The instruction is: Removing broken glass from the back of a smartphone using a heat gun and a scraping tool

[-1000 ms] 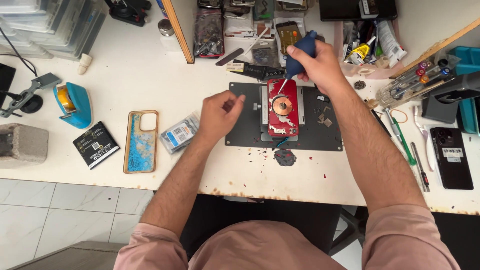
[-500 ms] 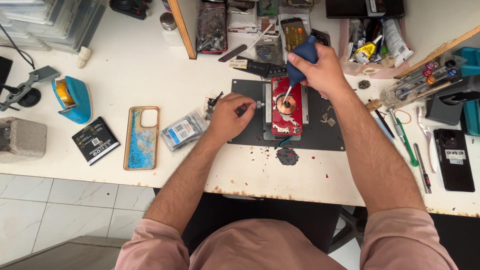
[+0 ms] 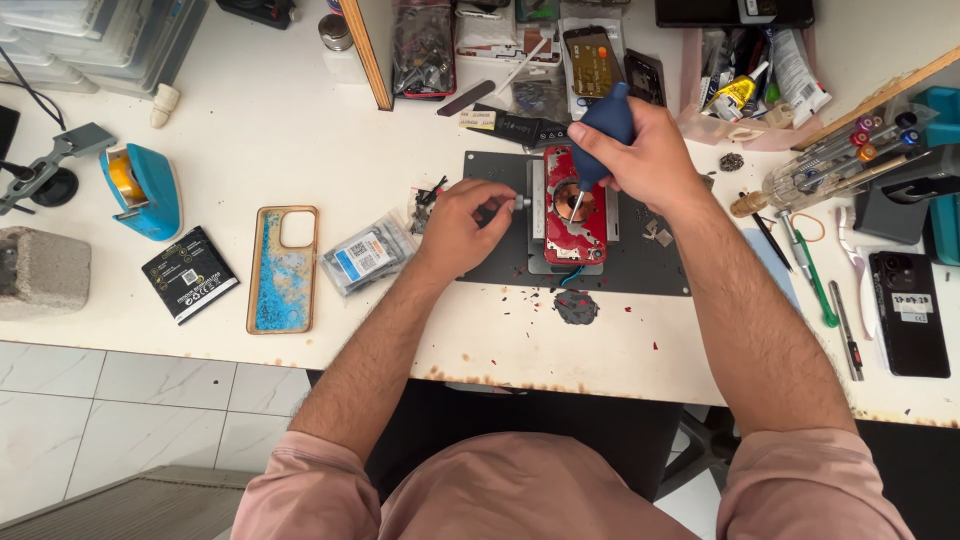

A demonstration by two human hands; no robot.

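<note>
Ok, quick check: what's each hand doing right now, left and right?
Left hand: fingers pinched on the small metal knob at the holder's side.
Right hand: closed around the dark blue air blower, nozzle pointing at the red phone back.

The opened phone (image 3: 574, 205) shows a red inside with a copper-coloured ring, on a dark grey mat (image 3: 640, 265). The blower bulb (image 3: 605, 125) in the right hand (image 3: 650, 160) is dark blue. The tabletop (image 3: 300, 130) is cream-white, rust-stained at its edge. The phone case (image 3: 283, 268) is marbled blue with tan trim. The tape dispenser (image 3: 145, 190) is bright blue, its roll probably yellow. The sleeves (image 3: 300, 490) are dusty pink.
</note>
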